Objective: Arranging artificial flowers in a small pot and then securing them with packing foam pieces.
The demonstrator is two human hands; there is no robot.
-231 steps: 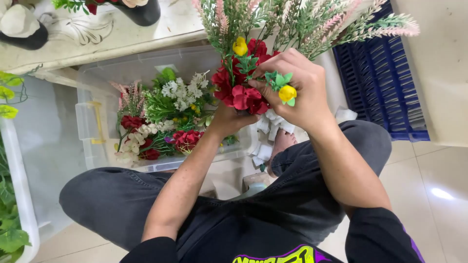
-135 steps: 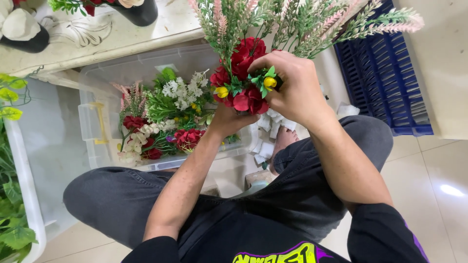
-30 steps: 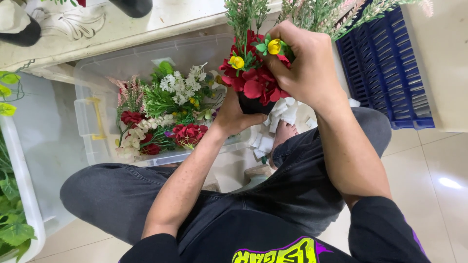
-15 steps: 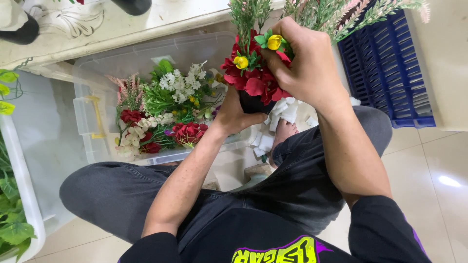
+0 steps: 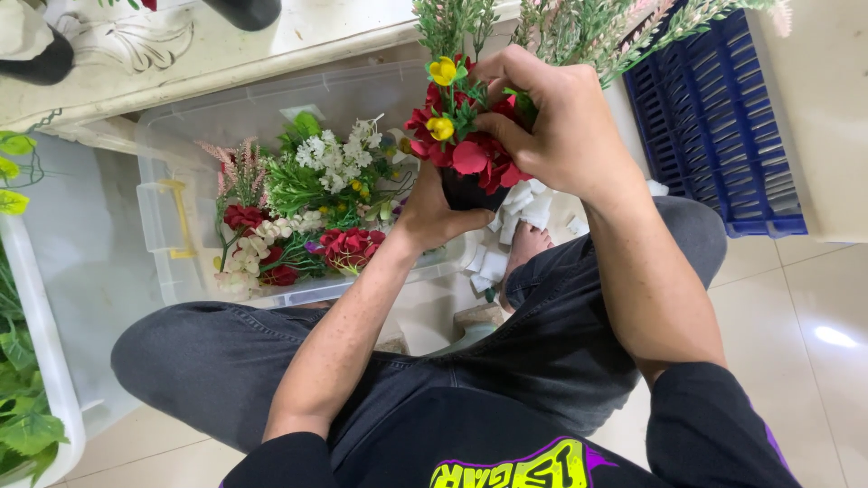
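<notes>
While a small dark pot (image 5: 463, 192) of artificial flowers is held above the lap, it is cupped from below and behind by the left hand (image 5: 434, 210), whose grip is closed around its side. The right hand (image 5: 556, 122) is laid over the top of the arrangement, its fingers (image 5: 506, 136) curled down among the red blooms (image 5: 475, 155), and the grip is closed on the flower heads and stems. Two yellow buds (image 5: 441, 72) are seen standing at the left of the bunch, just beside the right hand's fingertips. Green and pink sprigs (image 5: 588, 27) are seen rising behind the right hand.

Just beside and behind the pot, a clear plastic bin (image 5: 172, 181) is set on the tiled floor (image 5: 814, 298), filled with loose red, white and green artificial flowers (image 5: 307, 208). A blue plastic crate (image 5: 714, 126) is seen standing near the right arm. White foam pieces (image 5: 520, 203) are seen lying below the pot, near a bare foot (image 5: 524, 248). A white planter of green leaves (image 5: 23, 361) is placed at the far left.
</notes>
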